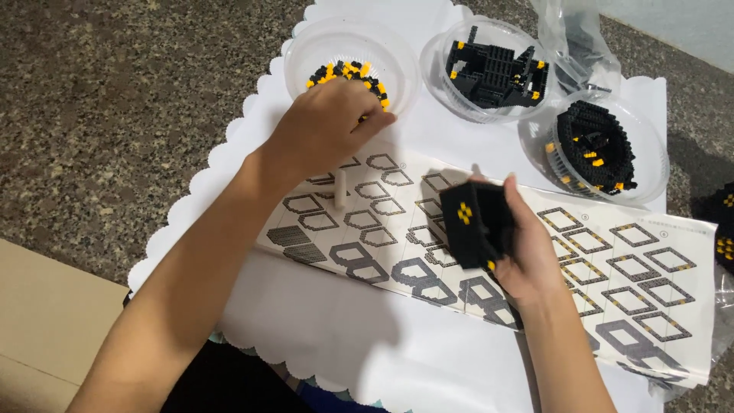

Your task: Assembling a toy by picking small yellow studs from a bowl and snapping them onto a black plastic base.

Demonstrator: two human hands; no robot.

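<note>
My left hand (325,126) reaches into a clear plastic bowl (306,53) of small black and yellow bricks (348,73), its fingertips down among the pieces. Whether it pinches a brick is hidden. My right hand (527,256) grips a black brick-built block (475,226) with yellow studs on one face, lifted just above a long printed instruction sheet (657,306). The sheet shows rows of grey build diagrams.
Two more clear bowls hold black built sections: one at the back (459,92), one on the right (650,153). A clear plastic bag (569,38) lies behind them. A white scalloped mat (321,321) covers the speckled stone surface (115,115). A small white tool (341,191) lies on the sheet.
</note>
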